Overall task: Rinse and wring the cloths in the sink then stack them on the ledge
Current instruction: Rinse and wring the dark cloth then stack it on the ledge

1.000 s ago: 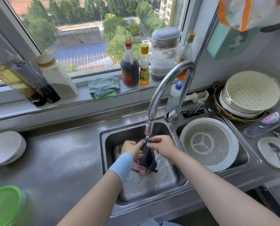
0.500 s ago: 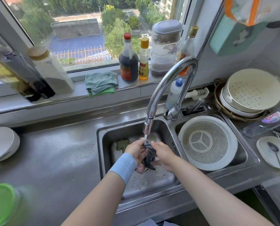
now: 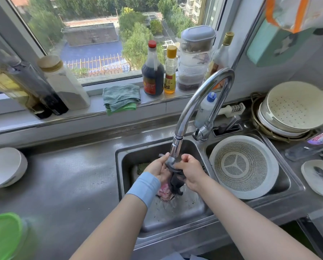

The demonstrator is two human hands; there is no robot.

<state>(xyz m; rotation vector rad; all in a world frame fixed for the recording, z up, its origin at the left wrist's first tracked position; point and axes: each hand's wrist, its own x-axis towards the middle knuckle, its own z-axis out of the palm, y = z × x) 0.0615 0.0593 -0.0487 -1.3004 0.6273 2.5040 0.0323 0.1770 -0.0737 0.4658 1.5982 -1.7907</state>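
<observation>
Our left hand [image 3: 158, 168] and right hand [image 3: 192, 170] clutch the dark cloth [image 3: 176, 180] between them. It hangs below the faucet [image 3: 187, 113].

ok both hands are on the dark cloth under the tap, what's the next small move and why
Probably twist the dark cloth between left hand and right hand to wring it over the sink. Both grip it bunched just under the faucet spout, and a pink cloth lies below it, not yet picked up.
</observation>
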